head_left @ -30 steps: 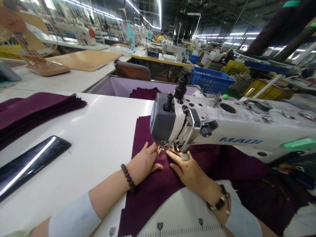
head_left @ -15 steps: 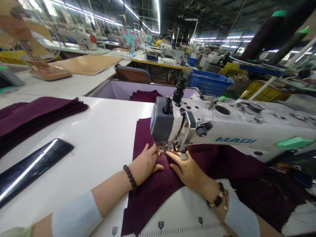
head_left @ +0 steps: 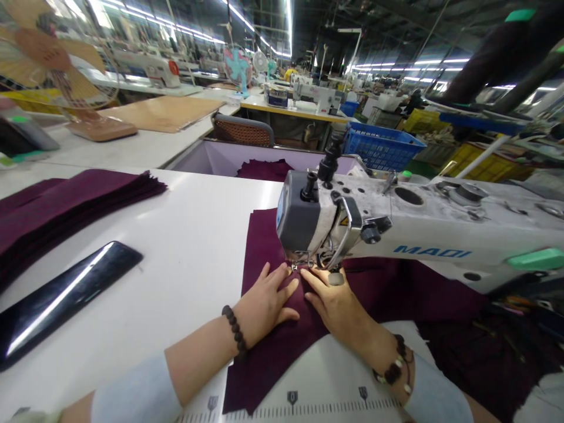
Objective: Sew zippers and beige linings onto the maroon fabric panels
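A dark purple fabric piece (head_left: 282, 346) lies on the white table under the head of a white sewing machine (head_left: 396, 223). My left hand (head_left: 267, 302) rests flat on the fabric, fingers stretched toward the presser foot (head_left: 304, 262). On the other side of the foot, my right hand (head_left: 335, 302) also lies flat on the fabric, its fingertips right at the needle area. Both wrists wear bead bracelets.
A stack of purple fabric pieces (head_left: 66, 202) lies at the left. A long shiny black object (head_left: 66, 294) lies on the table in front of it. More purple pieces (head_left: 264, 169) sit in a bin behind the table. A ruler scale (head_left: 308, 402) is printed along the near edge.
The view has shifted slightly. My left hand has slid a little back toward me on the fabric; both hands stay flat by the presser foot.
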The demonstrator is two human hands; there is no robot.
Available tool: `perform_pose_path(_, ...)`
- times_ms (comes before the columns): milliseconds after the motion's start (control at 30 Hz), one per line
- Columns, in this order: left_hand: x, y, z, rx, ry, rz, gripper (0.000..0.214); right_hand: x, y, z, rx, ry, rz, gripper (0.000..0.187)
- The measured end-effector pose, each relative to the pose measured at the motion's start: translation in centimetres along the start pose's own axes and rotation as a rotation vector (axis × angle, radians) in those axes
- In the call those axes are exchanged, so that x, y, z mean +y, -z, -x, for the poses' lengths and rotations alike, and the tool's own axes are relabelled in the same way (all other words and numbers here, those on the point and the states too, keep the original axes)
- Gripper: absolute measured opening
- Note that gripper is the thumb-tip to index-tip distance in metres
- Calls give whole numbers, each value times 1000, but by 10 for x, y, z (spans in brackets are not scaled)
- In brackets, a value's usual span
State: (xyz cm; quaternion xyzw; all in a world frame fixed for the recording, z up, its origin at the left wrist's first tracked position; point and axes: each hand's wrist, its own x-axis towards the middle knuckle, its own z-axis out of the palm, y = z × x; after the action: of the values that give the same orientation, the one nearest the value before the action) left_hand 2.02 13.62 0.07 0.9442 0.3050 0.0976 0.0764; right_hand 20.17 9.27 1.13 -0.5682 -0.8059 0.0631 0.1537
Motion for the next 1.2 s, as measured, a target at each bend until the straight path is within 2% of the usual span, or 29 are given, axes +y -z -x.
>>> perform_pose_path(700, -9, 5, -9, -59, -39, -27, 60, 6, -11, -6, -6, -57, -9, 35)
perform_pose_path(1200, -15, 5, -10, 12, -84, 2, 54, 5, -9, -8, -27, -75, 7, 35)
